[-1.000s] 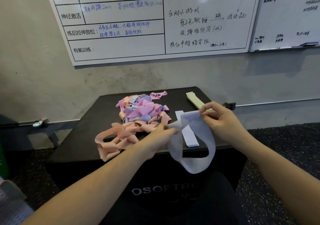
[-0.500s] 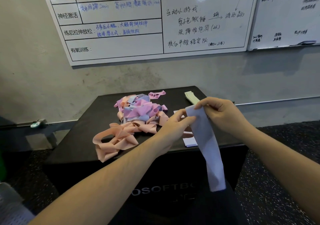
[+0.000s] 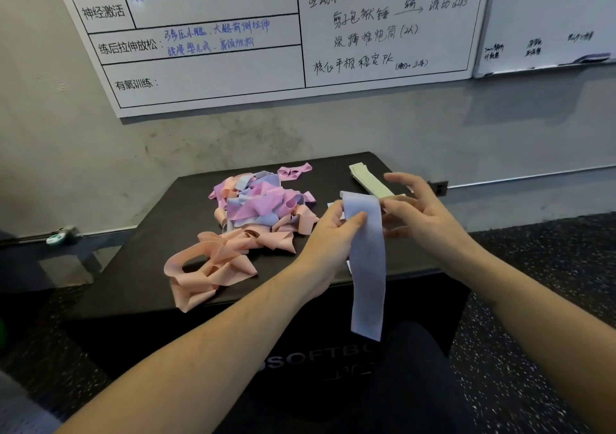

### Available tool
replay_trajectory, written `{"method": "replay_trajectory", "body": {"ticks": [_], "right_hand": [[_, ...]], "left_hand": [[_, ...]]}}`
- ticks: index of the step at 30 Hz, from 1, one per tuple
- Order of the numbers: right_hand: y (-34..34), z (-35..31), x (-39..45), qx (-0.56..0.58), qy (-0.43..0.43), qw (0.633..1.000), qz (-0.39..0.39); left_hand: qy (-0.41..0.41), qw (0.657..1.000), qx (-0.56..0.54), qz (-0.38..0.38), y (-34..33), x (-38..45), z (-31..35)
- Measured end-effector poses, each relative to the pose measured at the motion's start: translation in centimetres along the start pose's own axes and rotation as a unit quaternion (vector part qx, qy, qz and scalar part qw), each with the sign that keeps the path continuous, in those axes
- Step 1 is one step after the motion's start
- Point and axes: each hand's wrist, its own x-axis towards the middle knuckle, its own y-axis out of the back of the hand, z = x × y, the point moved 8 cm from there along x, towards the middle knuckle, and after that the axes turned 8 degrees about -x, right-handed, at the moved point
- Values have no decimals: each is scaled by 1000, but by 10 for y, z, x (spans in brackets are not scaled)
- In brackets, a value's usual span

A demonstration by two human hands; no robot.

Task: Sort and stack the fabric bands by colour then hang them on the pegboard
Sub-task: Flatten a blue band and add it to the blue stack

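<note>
Your left hand (image 3: 333, 230) pinches one flattened pale lavender fabric band (image 3: 366, 267), your right hand (image 3: 416, 213) loose-fingered beside it, while the tangled pink-and-purple heap (image 3: 260, 206) at centre awaits sorting.

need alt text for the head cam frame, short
A person's left hand pinches the top of a pale lavender fabric band that hangs down flat in front of a black box, while the right hand hovers open beside it. On the box lie a tangle of pink, purple and lavender bands and a stack of pale green bands; whiteboards hang behind.
</note>
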Motion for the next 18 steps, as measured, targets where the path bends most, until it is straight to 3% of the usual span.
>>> {"method": "replay_trajectory", "body": {"ticks": [3,9,13,18], "right_hand": [[-4,28,1,-14,-59,998,-25],[-15,84,4,-123,-114,973,-156],[-2,114,15,-186,-104,969,-124],[5,148,16,-154,-111,974,-127]], "left_hand": [[3,998,-59,24,2,14,-3],[25,984,-170,46,2,47,4],[22,975,-204,82,13,80,2],[40,956,-213,199,39,119,-15]]}}
